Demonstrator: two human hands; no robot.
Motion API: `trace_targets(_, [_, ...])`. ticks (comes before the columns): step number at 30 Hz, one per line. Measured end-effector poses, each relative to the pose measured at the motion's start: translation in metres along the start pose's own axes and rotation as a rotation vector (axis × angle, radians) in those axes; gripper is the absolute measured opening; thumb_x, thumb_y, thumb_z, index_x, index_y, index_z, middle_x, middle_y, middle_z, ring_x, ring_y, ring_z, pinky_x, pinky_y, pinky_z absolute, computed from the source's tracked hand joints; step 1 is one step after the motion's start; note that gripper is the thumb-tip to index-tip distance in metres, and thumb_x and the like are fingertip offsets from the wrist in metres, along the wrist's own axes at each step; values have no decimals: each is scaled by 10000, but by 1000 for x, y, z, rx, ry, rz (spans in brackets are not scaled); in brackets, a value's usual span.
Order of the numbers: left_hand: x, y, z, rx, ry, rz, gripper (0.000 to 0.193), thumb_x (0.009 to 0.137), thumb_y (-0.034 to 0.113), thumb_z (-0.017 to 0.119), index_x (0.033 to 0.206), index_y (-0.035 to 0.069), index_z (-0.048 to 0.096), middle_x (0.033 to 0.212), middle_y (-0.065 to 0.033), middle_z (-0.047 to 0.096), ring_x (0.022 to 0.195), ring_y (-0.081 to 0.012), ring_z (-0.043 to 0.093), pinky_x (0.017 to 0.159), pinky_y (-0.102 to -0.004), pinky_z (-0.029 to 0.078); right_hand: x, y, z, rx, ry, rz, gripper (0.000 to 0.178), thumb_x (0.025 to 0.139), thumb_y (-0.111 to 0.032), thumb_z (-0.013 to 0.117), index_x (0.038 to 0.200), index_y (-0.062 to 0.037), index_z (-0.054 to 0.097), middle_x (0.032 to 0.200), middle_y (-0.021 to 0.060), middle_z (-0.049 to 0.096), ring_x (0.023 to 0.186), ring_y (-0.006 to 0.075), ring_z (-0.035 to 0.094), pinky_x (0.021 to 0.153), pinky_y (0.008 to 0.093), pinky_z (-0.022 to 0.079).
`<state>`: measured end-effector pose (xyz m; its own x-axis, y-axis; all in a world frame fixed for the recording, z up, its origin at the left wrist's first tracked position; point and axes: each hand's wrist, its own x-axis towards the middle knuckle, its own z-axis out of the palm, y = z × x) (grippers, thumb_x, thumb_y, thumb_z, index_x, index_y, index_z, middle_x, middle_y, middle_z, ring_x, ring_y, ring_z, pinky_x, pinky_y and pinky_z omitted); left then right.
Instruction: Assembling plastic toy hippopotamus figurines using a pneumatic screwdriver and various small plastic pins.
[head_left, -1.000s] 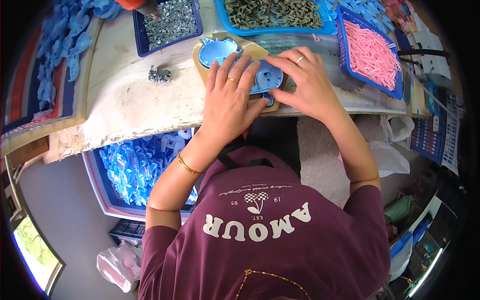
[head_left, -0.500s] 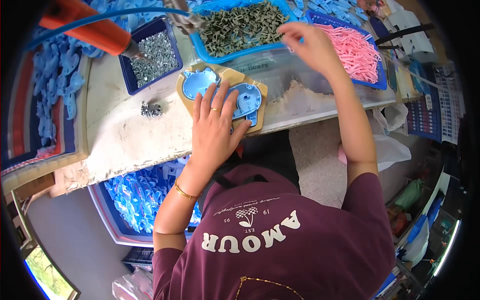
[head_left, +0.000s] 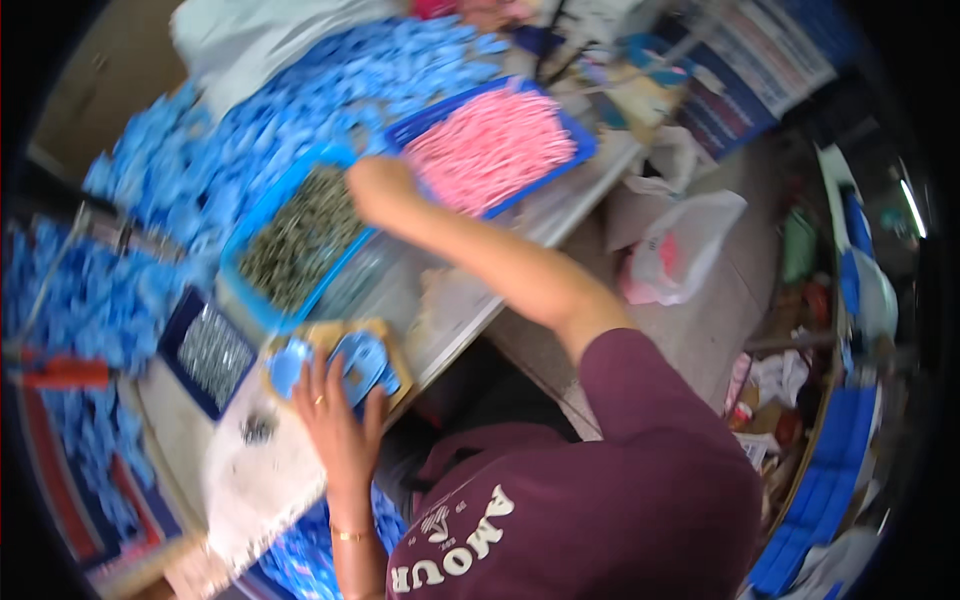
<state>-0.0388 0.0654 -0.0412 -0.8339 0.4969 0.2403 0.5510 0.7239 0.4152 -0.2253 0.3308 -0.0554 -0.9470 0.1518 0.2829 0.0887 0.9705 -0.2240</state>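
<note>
My left hand [head_left: 338,415] lies with fingers spread on a light-blue plastic shell part [head_left: 362,358], which sits in a tan holding block [head_left: 401,362] near the table's front edge. Beside its fingertips, a rounded blue shell half [head_left: 287,366] rests in the same block. My right hand [head_left: 380,188] reaches out over the far right end of a bright-blue tray [head_left: 268,318] of olive-green plastic clips [head_left: 300,245]. Close by stands a dark-blue basket [head_left: 580,145] of long pink plastic pieces [head_left: 490,148]. Blur and the hand's angle hide the right fingers.
A navy tray [head_left: 212,365] of small screws stands left of the block, with a small screw pile [head_left: 257,428] on the table. Blue plastic parts [head_left: 290,110] heap up behind the trays. An orange tool [head_left: 62,372] hangs at the left. White plastic bags [head_left: 690,245] sit past the table's right edge.
The whole view has swung round to the right and blurred. My right hand has reached farther back, between the clip tray and the pink pieces. My left hand stays on the shell.
</note>
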Motion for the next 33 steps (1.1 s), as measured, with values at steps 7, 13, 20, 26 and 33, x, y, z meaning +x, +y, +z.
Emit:
trace_targets(7, [17,3,-10,-1,77,75,487,904,154,699,1344,19,538,1458,-178,508,1392,-386,415,1163,-523,291,-8,-6,-15,171,74,-164,128,742,-31,670,870,-30,676,868,167,677,871,351,692,697,481,550])
trace_targets(13, [32,11,-17,-473,234,-189,518,965,86,623,1454,19,468,1421,-210,524,1251,-321,549,971,-403,490,-34,-40,-53,768,-177,-622,93,873,-121,653,920,-74,717,883,110,712,897,292,686,795,420,536])
trace_targets(20, [32,17,-10,-771,127,-305,373,1031,64,556,1390,-35,549,1166,-96,682,928,-113,655,788,-262,545,-101,-53,-93,1043,-622,-503,156,858,-118,688,953,-30,603,851,103,709,772,252,699,675,376,535])
trace_targets(26, [16,11,-6,-890,189,-307,288,1021,35,551,1289,-40,624,1166,-131,692,930,-167,702,797,-292,594,-52,58,-100,464,-215,-233,260,857,-155,702,1094,-48,698,981,138,734,923,283,717,791,396,565])
trace_targets(33, [14,17,-6,-920,124,-304,269,1032,68,555,1276,-21,620,1192,-125,682,952,-150,687,802,-271,582,-19,157,-61,18,-439,-54,382,761,-265,772,1117,-144,710,1067,149,704,1019,327,674,855,449,541])
